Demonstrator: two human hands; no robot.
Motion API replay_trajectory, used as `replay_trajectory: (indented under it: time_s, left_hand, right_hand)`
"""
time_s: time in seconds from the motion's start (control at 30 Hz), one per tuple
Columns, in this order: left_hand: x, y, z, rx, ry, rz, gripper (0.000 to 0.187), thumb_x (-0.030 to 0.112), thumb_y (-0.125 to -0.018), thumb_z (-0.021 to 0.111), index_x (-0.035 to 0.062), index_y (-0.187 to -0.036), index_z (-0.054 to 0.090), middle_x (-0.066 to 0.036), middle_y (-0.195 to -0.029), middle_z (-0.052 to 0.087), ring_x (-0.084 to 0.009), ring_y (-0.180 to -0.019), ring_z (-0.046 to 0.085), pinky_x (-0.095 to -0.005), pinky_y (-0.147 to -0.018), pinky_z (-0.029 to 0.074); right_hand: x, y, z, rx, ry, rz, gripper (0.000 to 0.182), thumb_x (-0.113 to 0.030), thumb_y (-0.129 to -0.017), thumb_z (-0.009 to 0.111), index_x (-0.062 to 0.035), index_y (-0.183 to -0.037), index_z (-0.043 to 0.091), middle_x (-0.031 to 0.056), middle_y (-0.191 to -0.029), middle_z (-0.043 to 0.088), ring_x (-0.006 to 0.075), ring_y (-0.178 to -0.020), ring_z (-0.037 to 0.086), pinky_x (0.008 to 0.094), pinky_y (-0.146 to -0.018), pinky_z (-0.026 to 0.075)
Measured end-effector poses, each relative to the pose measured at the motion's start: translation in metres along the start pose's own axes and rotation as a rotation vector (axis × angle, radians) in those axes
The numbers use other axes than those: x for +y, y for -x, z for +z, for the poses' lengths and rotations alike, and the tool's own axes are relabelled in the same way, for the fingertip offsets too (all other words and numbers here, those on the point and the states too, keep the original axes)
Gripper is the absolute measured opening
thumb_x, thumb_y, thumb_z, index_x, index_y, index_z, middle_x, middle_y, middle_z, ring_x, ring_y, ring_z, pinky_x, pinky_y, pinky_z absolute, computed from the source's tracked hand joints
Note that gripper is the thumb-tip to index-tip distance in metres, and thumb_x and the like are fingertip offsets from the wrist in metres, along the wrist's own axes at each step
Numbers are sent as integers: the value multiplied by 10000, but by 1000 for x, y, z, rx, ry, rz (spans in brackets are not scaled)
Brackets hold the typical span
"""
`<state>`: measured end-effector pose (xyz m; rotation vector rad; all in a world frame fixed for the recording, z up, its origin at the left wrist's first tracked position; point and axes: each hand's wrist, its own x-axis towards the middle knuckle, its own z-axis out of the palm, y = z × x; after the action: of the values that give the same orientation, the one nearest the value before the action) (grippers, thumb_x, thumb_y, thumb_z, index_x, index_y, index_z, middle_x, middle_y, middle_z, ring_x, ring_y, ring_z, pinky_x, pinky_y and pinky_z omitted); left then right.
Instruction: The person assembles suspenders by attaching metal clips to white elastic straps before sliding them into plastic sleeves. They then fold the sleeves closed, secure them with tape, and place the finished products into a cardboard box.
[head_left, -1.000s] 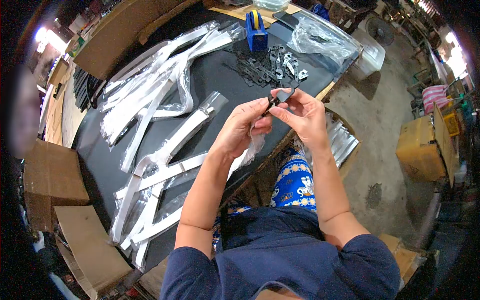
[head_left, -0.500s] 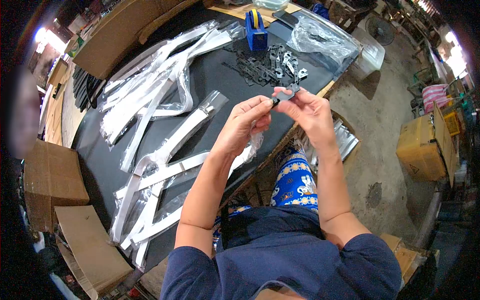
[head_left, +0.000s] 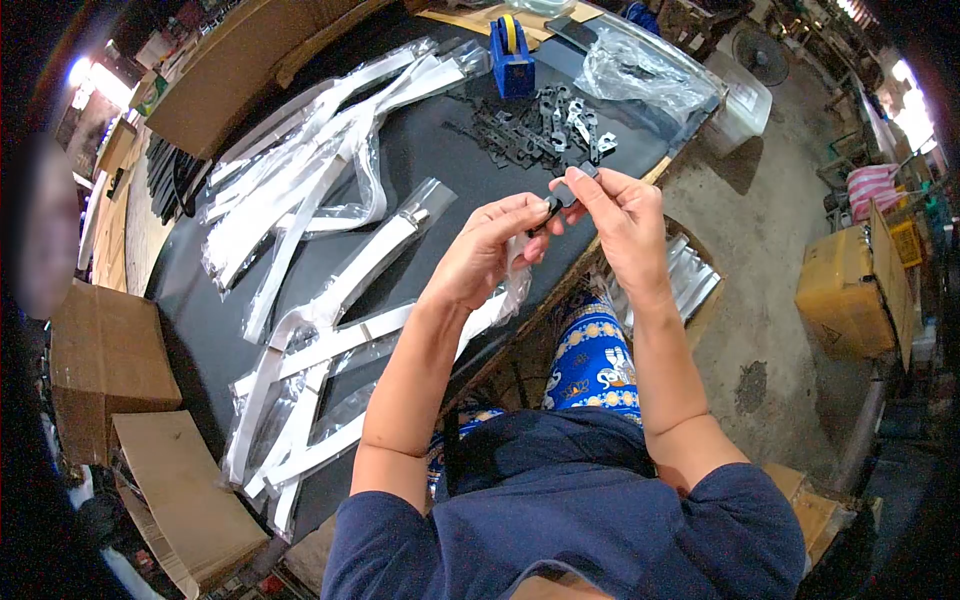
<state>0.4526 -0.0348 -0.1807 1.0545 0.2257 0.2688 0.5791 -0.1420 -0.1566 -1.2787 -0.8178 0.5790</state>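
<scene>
Small dark flat part (head_left: 562, 196) pinched between both hands, held above the near edge of the black counter (head_left: 420, 160), just short of the heap of like parts (head_left: 535, 125). Left hand (head_left: 490, 250): thumb and forefinger closed narrow on the part's near end. Right hand (head_left: 622, 215): fingertips closed on the far end, forefinger laid over the top. Exact shape of the part not resolved; partly hidden by fingers. Judged step: fitting or aligning two small pieces by hand. Best done with a light pinch at the edges only, faces left free for sighting alignment. Wrists kept close together, elbows in, work kept over the counter so that a dropped piece lands on the black surface and not on the floor. Pressure applied squarely, not twisted. Long strips in clear sleeves (head_left: 330, 290) lying to the left, well apart from the hands; blue tape dispenser (head_left: 512, 55) beyond the heap; crumpled clear bag (head_left: 640, 75) at the far right corner.
</scene>
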Motion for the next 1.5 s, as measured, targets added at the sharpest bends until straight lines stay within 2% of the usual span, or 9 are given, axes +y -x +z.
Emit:
replay_trajectory:
  time_s: [0.17, 0.23, 0.4, 0.47, 0.8, 0.9, 0.97, 1.07, 1.5]
  left_hand:
    - [-3, 0, 8, 110, -214, 81, 229, 242, -935, 573, 24, -912, 637, -8, -728, 551, -102, -695, 521, -226, -644, 376]
    - [-12, -2, 6, 209, -610, 338, 252, 226, -918, 590, -16, -961, 648, -50, -777, 568, -153, -730, 539, -260, -709, 405]
    - [-10, 3, 25, 306, -826, 545, 166, 88, -861, 648, -22, -984, 662, -97, -792, 590, -174, -704, 538, -288, -640, 426]
    - [-10, 4, 26, 319, -823, 521, 179, 102, -860, 663, -27, -983, 664, -90, -823, 619, -157, -749, 565, -278, -678, 441]
    - [-12, 6, 29, 301, -951, 587, 161, 38, -805, 708, -24, -944, 656, -119, -848, 659, -180, -783, 633, -286, -694, 480]
    - [-11, 6, 33, 300, -1034, 696, 160, 9, -789, 701, -16, -935, 640, -138, -850, 640, -236, -770, 634, -307, -680, 485]
    - [-12, 5, 33, 294, -1066, 734, 163, -2, -784, 694, -12, -935, 634, -143, -848, 632, -260, -768, 630, -321, -676, 487]
    - [-15, 3, 32, 291, -1120, 780, 172, -22, -776, 679, -8, -938, 624, -152, -849, 625, -296, -774, 624, -345, -676, 493]
    - [-28, 0, 34, 269, -1137, 751, 188, -28, -777, 628, -17, -956, 572, -170, -873, 578, -354, -873, 576, -429, -795, 460]
  right_hand:
    - [2, 0, -6, 39, 153, -17, 234, -163, -923, 612, 29, -809, 683, 30, -692, 639, 74, -638, 601, 206, -550, 419]
    - [-5, 3, -11, -45, 326, -160, 141, -89, -892, 640, 28, -833, 692, 39, -783, 657, 74, -728, 612, 205, -617, 455]
    - [-8, 8, -26, -77, 109, -142, 144, 35, -811, 690, 17, -954, 700, 52, -921, 676, 85, -833, 613, 223, -721, 490]
    - [-9, 8, -31, -98, 49, -113, 266, 54, -776, 716, 6, -1036, 690, 54, -960, 684, 92, -869, 619, 225, -737, 492]
    - [-6, 11, -45, -191, 331, -162, 246, 24, -741, 754, -10, -980, 709, 50, -917, 702, 83, -839, 620, 241, -749, 489]
    - [-11, 12, -43, -140, 330, -249, 216, 21, -738, 743, -25, -946, 708, 63, -892, 692, 131, -821, 637, 276, -727, 495]
    - [-22, 11, -45, -208, 656, -530, 183, 13, -734, 728, -26, -909, 689, 97, -880, 670, 221, -826, 648, 312, -721, 503]
    - [-25, 16, -42, -204, 731, -542, 175, 13, -732, 710, -19, -898, 662, 131, -872, 641, 298, -850, 634, 354, -737, 510]
    - [-7, 22, -39, -171, 788, -617, 199, 87, -749, 594, -3, -926, 594, 153, -869, 607, 345, -844, 604, 404, -746, 496]
